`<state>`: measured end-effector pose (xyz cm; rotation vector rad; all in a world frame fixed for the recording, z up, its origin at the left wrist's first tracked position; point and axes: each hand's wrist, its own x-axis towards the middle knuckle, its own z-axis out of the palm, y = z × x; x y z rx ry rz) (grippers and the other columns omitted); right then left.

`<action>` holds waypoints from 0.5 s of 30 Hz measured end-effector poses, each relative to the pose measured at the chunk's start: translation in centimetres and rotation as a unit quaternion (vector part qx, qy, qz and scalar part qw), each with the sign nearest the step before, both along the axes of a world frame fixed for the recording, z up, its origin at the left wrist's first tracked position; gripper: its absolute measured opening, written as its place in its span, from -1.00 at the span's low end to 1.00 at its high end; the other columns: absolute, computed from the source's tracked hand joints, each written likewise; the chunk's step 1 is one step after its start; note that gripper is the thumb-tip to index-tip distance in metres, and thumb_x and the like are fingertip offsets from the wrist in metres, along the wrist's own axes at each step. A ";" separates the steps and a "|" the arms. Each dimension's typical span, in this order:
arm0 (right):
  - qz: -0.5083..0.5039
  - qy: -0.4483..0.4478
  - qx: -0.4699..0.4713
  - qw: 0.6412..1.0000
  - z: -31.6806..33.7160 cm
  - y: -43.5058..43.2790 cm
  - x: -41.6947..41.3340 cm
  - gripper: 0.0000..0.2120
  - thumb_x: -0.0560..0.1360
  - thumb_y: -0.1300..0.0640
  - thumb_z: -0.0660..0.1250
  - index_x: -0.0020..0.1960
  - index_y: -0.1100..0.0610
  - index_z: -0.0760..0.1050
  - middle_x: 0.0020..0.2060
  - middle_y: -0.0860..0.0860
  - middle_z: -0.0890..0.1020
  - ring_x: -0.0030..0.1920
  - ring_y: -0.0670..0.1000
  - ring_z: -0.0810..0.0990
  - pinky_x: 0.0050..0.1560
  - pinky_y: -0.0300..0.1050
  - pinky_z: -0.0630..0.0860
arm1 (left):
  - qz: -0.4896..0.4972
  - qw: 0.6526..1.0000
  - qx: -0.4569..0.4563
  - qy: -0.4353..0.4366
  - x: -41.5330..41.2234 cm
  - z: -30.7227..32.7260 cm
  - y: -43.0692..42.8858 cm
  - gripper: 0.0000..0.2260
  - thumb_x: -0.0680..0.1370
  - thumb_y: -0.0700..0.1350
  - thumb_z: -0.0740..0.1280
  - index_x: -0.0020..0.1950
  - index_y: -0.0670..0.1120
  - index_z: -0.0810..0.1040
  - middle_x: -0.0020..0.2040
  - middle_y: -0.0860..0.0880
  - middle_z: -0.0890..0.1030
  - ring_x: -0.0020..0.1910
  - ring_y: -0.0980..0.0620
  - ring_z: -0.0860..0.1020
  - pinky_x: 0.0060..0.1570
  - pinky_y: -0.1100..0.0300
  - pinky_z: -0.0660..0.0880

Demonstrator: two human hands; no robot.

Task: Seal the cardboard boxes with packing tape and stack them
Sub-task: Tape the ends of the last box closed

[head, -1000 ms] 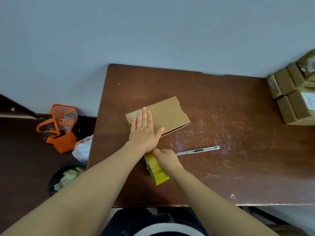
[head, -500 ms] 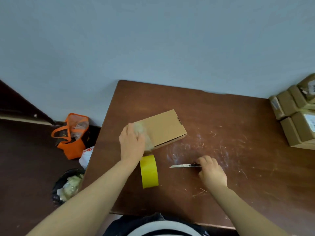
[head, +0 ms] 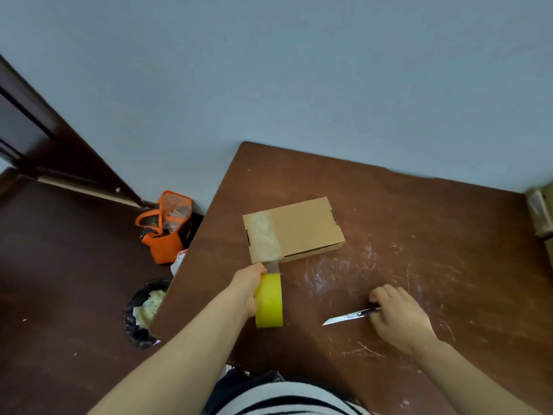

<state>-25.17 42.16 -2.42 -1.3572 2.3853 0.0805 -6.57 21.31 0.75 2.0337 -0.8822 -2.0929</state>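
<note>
A flat cardboard box (head: 302,227) lies on the brown table (head: 419,235). A strip of clear tape (head: 264,235) runs across its left end and down to the yellow tape roll (head: 268,301), which stands on edge in front of the box. My left hand (head: 247,287) grips the roll from its left side. My right hand (head: 398,317) holds the handle of a utility knife (head: 348,316) low over the table, blade pointing left toward the roll.
Stacked cardboard boxes (head: 541,214) sit at the table's right edge. On the floor to the left are an orange bag (head: 166,229) and a black bin (head: 145,313) with rubbish. The wall runs behind the table.
My left hand left the box top and took the tape roll. My right hand let go of the roll, moved right and picked up the knife.
</note>
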 end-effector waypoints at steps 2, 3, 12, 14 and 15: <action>0.007 -0.002 0.021 1.000 -0.1 0.3 0.1 -0.62 0.46 0.01 0.22 0.27 -0.03 0.33 0.18 -0.11 0.40 0.16 -0.03 0.37 0.15 -0.24 0.36 | -0.004 1.000 -0.017 -0.004 -0.2 0.1 -0.1 -0.95 0.58 -0.26 0.21 -0.02 -0.23 0.44 -0.28 -0.20 0.48 -0.37 -0.13 0.49 -0.35 0.06 0.48; 0.014 0.011 0.040 0.999 -0.1 0.4 0.3 -0.61 0.46 0.01 0.21 0.28 -0.04 0.30 0.20 -0.11 0.39 0.18 -0.02 0.36 0.15 -0.23 0.38 | -0.004 1.000 -0.028 -0.008 -0.2 0.2 -0.2 -0.91 0.58 -0.27 0.21 0.05 -0.24 0.45 -0.27 -0.19 0.49 -0.37 -0.13 0.50 -0.36 0.07 0.49; -0.130 -0.105 0.020 0.986 1.1 -0.5 1.0 -0.91 0.53 0.07 0.17 0.00 0.06 0.35 -0.19 -0.04 0.50 -0.21 0.01 0.48 -0.34 -0.13 0.32 | -0.002 0.999 -0.046 -0.013 -0.5 -0.4 -1.0 -0.75 0.57 -0.19 0.27 0.23 -0.25 0.45 -0.20 -0.20 0.53 -0.32 -0.13 0.53 -0.33 0.05 0.51; -0.164 -0.152 -0.031 0.974 1.9 -1.3 1.1 -0.95 0.54 0.08 0.17 -0.03 0.04 0.37 -0.26 -0.02 0.53 -0.28 -0.01 0.49 -0.37 -0.15 0.33 | -0.003 0.999 -0.045 -0.013 -0.4 -0.5 -0.8 -0.77 0.58 -0.17 0.28 0.20 -0.25 0.45 -0.20 -0.19 0.53 -0.32 -0.13 0.53 -0.32 0.05 0.51; -0.165 -0.168 -0.047 0.971 2.5 -2.0 1.2 -0.95 0.54 0.07 0.17 -0.04 0.02 0.38 -0.28 -0.01 0.56 -0.32 -0.02 0.48 -0.35 -0.14 0.33 | -0.004 0.999 -0.048 -0.015 -0.5 -0.5 -0.9 -0.77 0.59 -0.18 0.27 0.20 -0.25 0.44 -0.20 -0.20 0.52 -0.31 -0.13 0.53 -0.31 0.05 0.51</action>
